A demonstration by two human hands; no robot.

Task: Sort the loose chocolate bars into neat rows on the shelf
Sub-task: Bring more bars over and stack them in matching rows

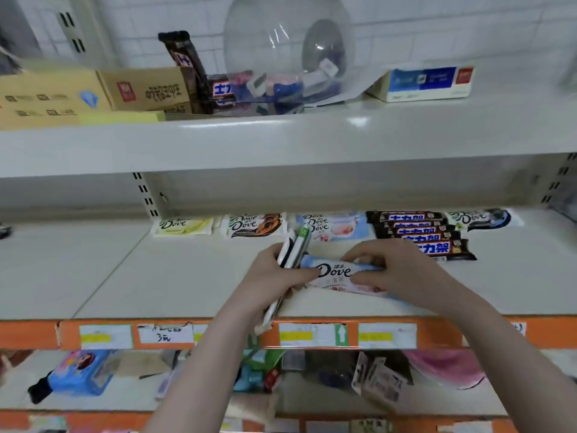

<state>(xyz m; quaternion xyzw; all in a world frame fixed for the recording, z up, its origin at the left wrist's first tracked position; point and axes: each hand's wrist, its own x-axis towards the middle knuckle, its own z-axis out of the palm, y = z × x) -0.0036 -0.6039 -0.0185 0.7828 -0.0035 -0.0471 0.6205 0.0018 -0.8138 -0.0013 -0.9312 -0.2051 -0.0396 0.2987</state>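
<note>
The right hand (402, 270) pinches a pale blue bar (338, 275) that says "Dove", lying left to right above the shelf (156, 276). The left hand (271, 276) grips a stack of bars (292, 251) on edge.

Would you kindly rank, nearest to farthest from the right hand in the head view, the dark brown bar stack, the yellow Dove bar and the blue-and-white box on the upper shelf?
1. Dark brown bar stack: just behind the right hand, middle shelf.
2. Yellow Dove bar: far left of the back row.
3. Blue-and-white box: upper shelf, right side.
</note>
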